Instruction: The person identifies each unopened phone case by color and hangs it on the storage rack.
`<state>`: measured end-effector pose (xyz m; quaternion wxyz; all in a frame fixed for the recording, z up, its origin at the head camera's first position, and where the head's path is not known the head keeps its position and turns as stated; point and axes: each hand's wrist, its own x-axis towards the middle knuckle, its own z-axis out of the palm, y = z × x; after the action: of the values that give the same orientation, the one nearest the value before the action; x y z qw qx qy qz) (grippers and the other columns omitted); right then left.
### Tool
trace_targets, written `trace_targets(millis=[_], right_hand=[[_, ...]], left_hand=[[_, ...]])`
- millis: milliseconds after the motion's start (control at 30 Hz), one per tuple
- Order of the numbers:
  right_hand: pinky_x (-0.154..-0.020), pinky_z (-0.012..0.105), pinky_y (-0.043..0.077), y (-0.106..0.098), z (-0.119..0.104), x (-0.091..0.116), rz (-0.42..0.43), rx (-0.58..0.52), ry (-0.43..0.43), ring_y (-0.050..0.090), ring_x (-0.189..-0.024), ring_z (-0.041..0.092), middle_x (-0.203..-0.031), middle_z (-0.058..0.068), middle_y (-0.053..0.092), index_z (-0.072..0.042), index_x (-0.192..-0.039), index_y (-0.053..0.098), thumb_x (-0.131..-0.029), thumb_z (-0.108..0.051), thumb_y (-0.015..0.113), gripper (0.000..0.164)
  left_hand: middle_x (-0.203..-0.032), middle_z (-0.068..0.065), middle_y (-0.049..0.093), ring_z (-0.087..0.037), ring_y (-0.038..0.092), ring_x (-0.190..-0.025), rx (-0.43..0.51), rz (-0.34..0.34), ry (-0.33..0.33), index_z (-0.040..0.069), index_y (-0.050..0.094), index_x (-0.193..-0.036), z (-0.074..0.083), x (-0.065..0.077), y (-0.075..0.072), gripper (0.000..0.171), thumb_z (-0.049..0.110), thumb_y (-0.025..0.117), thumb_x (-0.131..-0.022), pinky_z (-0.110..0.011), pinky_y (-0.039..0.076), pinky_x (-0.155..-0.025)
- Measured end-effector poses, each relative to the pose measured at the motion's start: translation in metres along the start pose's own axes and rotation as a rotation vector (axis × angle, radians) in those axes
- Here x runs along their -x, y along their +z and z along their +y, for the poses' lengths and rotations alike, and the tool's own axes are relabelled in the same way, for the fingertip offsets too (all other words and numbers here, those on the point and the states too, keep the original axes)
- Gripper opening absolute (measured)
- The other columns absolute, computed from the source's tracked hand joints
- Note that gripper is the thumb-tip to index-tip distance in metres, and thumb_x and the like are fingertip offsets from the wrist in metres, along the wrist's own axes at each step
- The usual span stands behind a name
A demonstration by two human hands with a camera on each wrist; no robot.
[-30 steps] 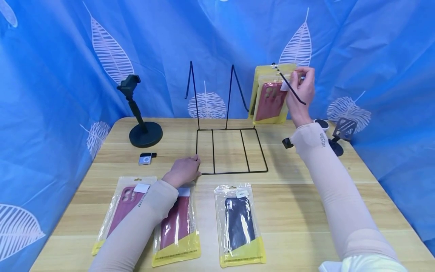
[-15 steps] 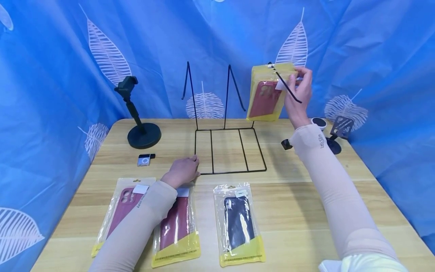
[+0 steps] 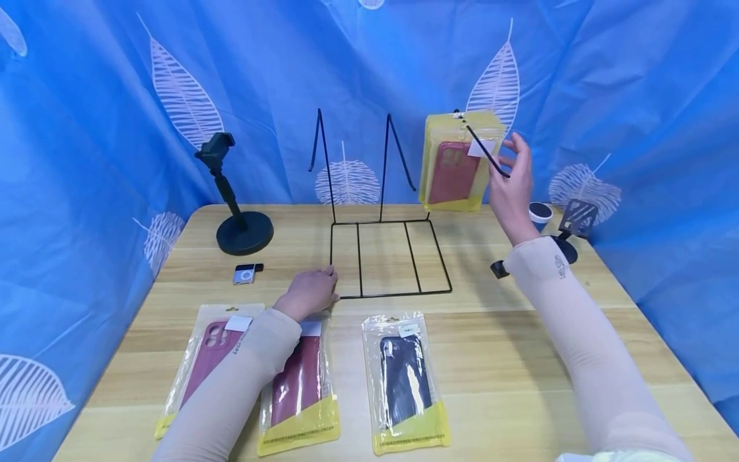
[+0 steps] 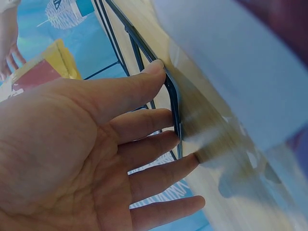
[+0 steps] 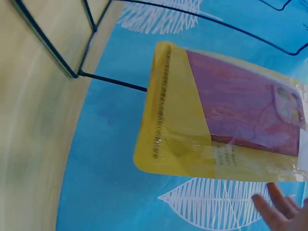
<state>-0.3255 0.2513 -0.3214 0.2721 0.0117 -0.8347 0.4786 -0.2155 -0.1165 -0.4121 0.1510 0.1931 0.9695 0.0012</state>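
Note:
My left hand (image 3: 310, 292) is at the front left corner of a black wire display rack (image 3: 390, 295). In the left wrist view its thumb and fingertips touch the rack's wire, with the fingers (image 4: 163, 175) fairly straight and spread. A bundle of yellow-edged packaged phone cases (image 3: 456, 170) hangs on the rack's right hook (image 3: 487, 154); the front case is dark pink. Beside the bundle's right edge is my right hand (image 3: 514, 186), fingers loosely bent and holding nothing. The right wrist view shows its fingertips (image 5: 275, 192) apart from the package (image 5: 216, 110).
Two packaged pink phone cases (image 3: 297, 385) lie front left, one partly under the left forearm. A packaged black case (image 3: 407, 385) lies at front centre. A phone stand (image 3: 245, 231) and a small silver player (image 3: 244, 274) are at left; another stand (image 3: 577, 221) is at right.
My right hand has let go of the packaged phone case and moved slightly down and away from its right edge. The bundle hangs on the hook. My left hand stays at the rack's corner.

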Motion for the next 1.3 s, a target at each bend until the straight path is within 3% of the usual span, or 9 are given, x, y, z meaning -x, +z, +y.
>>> trace_targets(millis=[167,300,367,433,533,700,900,1133,1300], right_hand=[[-0.124,0.04,0.021,-0.007,0.014,0.033,-0.148,0.012,0.081,0.022,-0.153,0.021,-0.168,0.004,0.011,-0.018,-0.161,0.001,-0.106,-0.035,0.043,0.071],[-0.125,0.051,0.001,-0.004,0.026,0.066,-0.486,0.273,0.158,-0.007,-0.154,0.034,-0.165,0.014,-0.018,-0.008,-0.156,-0.017,-0.105,-0.05,0.036,0.085],[-0.123,0.055,-0.003,0.0,0.031,0.083,-0.703,0.42,0.133,-0.014,-0.152,0.039,-0.162,0.016,-0.024,-0.005,-0.154,-0.02,-0.101,-0.061,0.037,0.097],[-0.122,0.058,0.001,0.006,0.037,0.097,-0.88,0.538,0.051,-0.012,-0.151,0.043,-0.162,0.021,-0.022,-0.001,-0.155,-0.015,-0.095,-0.068,0.043,0.107],[-0.122,0.06,0.007,0.016,0.046,0.113,-1.031,0.632,-0.089,-0.005,-0.152,0.044,-0.164,0.026,-0.01,0.004,-0.157,-0.001,-0.09,-0.069,0.054,0.113],[-0.122,0.06,0.009,0.03,0.057,0.126,-1.083,0.73,-0.186,0.0,-0.153,0.043,-0.164,0.027,-0.002,0.006,-0.156,0.008,-0.089,-0.072,0.053,0.112],[-0.123,0.057,0.008,0.036,0.06,0.13,-1.059,0.749,-0.195,0.0,-0.153,0.04,-0.165,0.025,-0.002,0.006,-0.156,0.005,-0.09,-0.075,0.045,0.112],[-0.122,0.06,0.009,0.039,0.06,0.128,-1.099,0.755,-0.211,-0.001,-0.153,0.041,-0.163,0.027,-0.004,0.008,-0.155,0.005,-0.1,-0.062,0.039,0.095],[-0.121,0.06,0.009,0.038,0.061,0.127,-1.124,0.721,-0.19,-0.003,-0.153,0.041,-0.163,0.027,-0.008,0.008,-0.155,0.003,-0.101,-0.06,0.037,0.093]], left_hand=[[-0.156,-0.017,0.039,-0.037,0.047,-0.138,0.003,0.002,0.006,-0.001,0.047,-0.145,0.001,-0.001,0.001,0.058,0.032,0.06,-0.1,-0.049,0.046,-0.106],[-0.156,-0.018,0.04,-0.037,0.048,-0.137,-0.001,0.009,0.004,-0.001,0.048,-0.145,0.001,0.0,0.0,0.057,0.031,0.06,-0.099,-0.049,0.047,-0.105],[-0.155,-0.017,0.041,-0.036,0.05,-0.135,-0.012,0.017,0.003,-0.001,0.049,-0.144,0.001,0.0,-0.001,0.056,0.03,0.061,-0.099,-0.049,0.05,-0.102],[-0.156,-0.017,0.041,-0.036,0.051,-0.134,-0.024,0.019,0.001,0.0,0.048,-0.144,0.001,-0.001,-0.001,0.056,0.03,0.061,-0.099,-0.049,0.051,-0.099],[-0.156,-0.016,0.04,-0.036,0.052,-0.133,-0.037,0.018,-0.001,0.0,0.048,-0.145,0.0,-0.002,-0.001,0.057,0.031,0.061,-0.099,-0.049,0.053,-0.097],[-0.157,-0.016,0.039,-0.037,0.051,-0.134,-0.032,0.012,0.0,0.0,0.047,-0.146,0.0,-0.003,0.0,0.058,0.031,0.06,-0.099,-0.05,0.051,-0.099],[-0.157,-0.018,0.037,-0.038,0.048,-0.137,-0.001,-0.01,-0.003,-0.001,0.046,-0.146,0.001,0.0,0.0,0.058,0.03,0.06,-0.099,-0.05,0.046,-0.106],[-0.158,-0.017,0.035,-0.038,0.046,-0.138,0.011,-0.012,-0.005,-0.001,0.044,-0.147,0.0,-0.002,0.001,0.059,0.03,0.06,-0.1,-0.05,0.045,-0.107],[-0.16,-0.017,0.032,-0.038,0.044,-0.14,0.024,-0.029,0.002,0.0,0.042,-0.148,-0.002,-0.002,-0.001,0.059,0.031,0.058,-0.101,-0.051,0.044,-0.108]])
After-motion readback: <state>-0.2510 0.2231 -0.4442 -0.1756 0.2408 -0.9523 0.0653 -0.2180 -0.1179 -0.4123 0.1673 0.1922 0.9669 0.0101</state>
